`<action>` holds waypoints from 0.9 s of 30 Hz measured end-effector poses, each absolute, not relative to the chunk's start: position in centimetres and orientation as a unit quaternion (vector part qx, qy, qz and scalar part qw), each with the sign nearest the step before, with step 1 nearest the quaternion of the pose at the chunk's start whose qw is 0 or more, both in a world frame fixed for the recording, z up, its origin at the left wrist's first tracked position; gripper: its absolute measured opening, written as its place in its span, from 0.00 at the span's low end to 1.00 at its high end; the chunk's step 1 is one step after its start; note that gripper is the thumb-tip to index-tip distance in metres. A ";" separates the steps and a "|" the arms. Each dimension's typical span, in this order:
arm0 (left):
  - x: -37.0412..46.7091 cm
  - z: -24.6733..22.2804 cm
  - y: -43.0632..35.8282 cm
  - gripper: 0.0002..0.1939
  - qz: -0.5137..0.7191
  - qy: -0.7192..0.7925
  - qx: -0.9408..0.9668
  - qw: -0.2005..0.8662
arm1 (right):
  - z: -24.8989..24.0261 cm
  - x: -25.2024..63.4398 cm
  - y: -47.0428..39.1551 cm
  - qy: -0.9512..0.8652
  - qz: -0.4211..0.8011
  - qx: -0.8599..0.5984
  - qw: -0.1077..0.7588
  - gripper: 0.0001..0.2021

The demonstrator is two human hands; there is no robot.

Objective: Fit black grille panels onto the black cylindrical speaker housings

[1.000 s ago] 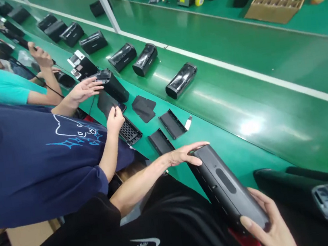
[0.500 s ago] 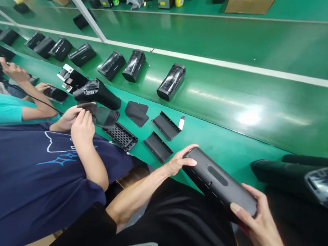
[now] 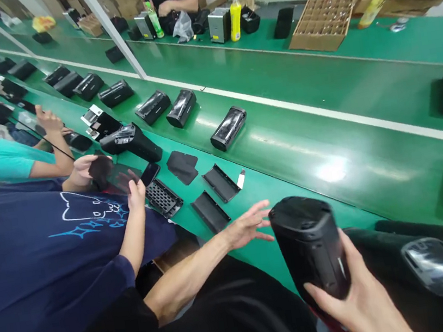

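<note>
My right hand (image 3: 360, 292) grips a black portable speaker (image 3: 309, 244) by its lower part, the thumb in front and the fingers mostly hidden behind it. The speaker stands tilted up, one rounded end facing me. Just to its left, my left hand (image 3: 250, 226) is open with fingers spread, close to the speaker's side and holding nothing. Beyond that hand, two black curved shell panels (image 3: 210, 211) lie on the green bench (image 3: 250, 197), with a small white-and-metal piece (image 3: 241, 178) beside the farther one.
To my left, a co-worker in a navy shirt (image 3: 53, 255) handles a dark translucent sheet (image 3: 118, 178) over a perforated black panel (image 3: 163, 198). Several black speakers (image 3: 229, 128) lie on the green conveyor (image 3: 304, 138). Larger dark speakers (image 3: 439, 267) stand at my right.
My left hand has let go of the speaker and opened. My right hand has turned the speaker more upright, its end toward me. The co-worker's hands have moved apart; the view has tilted up.
</note>
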State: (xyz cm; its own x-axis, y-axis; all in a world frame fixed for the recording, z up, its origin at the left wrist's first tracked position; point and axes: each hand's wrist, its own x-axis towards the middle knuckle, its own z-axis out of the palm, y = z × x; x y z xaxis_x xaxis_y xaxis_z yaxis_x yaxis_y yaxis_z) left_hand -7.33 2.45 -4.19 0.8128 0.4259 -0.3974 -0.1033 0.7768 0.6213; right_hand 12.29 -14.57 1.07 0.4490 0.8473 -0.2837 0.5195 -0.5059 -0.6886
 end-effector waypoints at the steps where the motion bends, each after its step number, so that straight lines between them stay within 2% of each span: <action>1: -7.7 -3.9 2.8 0.52 0.142 0.262 0.354 0.887 | 1.0 12.7 -15.3 -0.449 0.322 -0.806 0.212 0.57; 3: -8.4 -3.3 3.2 0.57 0.093 0.246 0.494 0.828 | 0.5 13.4 -16.6 -0.485 0.355 -0.788 0.132 0.55; 6: -9.5 -3.2 2.8 0.53 -0.002 0.250 0.579 0.776 | -0.8 14.3 -18.7 -0.475 0.430 -0.762 0.095 0.53; 10: -11.1 -4.2 1.3 0.54 0.045 0.295 0.501 0.813 | -1.7 14.6 -22.3 -0.334 0.504 -0.766 0.219 0.52; 14: -11.9 -4.8 0.9 0.52 0.060 0.286 0.523 0.800 | -1.8 11.9 -24.4 -0.210 0.495 -0.773 0.337 0.49; 19: -12.0 -4.6 1.4 0.46 0.057 0.265 0.525 0.806 | -1.4 9.5 -24.0 -0.198 0.440 -0.785 0.389 0.47; 27: -12.2 -5.5 0.6 0.43 0.085 0.307 0.613 0.723 | 0.0 8.3 -22.1 -0.088 0.481 -0.757 0.434 0.40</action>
State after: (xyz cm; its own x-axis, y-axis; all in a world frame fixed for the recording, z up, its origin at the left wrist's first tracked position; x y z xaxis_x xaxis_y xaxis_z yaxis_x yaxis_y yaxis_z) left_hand -12.21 0.58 -5.49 0.7972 0.4993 -0.3393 0.2536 0.2331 0.9388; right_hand 8.33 -22.09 -0.04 0.5222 0.5504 -0.6514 -0.2833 -0.6084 -0.7413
